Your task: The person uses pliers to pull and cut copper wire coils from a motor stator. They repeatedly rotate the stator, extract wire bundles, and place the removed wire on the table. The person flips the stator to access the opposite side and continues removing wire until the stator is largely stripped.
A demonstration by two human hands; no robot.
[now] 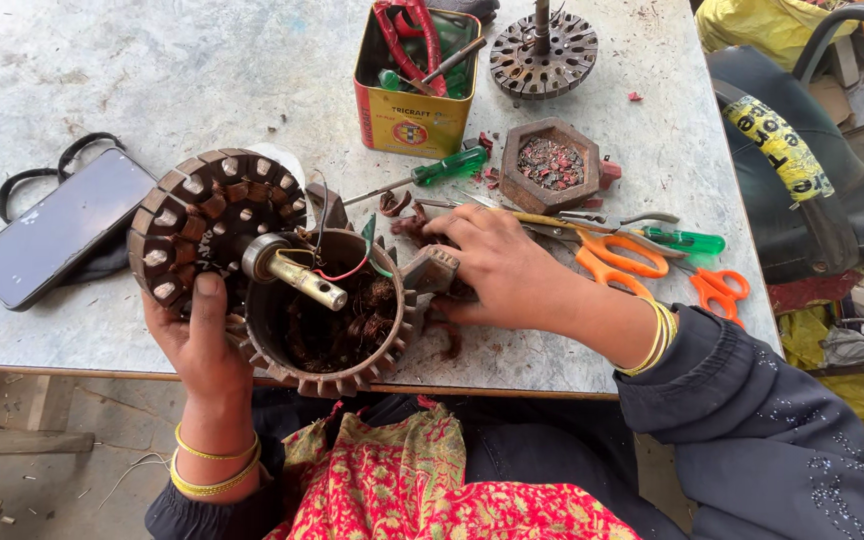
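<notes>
My left hand (195, 340) grips a round slotted motor stator (214, 222) with copper windings, a brass shaft (304, 280) and red and black wires, held at the table's near edge. My right hand (500, 266) rests on the table just right of the stator, fingers curled over a small brown metal block (434, 268) and scraps of copper wire; whether it grips the block is unclear. Both wrists wear gold bangles.
A dark phone (57, 228) lies at left. Behind stand a yellow tin of tools (414, 112), another stator core (543, 55), a hexagonal wooden dish (550, 166), a green screwdriver (432, 173) and orange scissors (624, 258). A dark seat (802, 180) is at right.
</notes>
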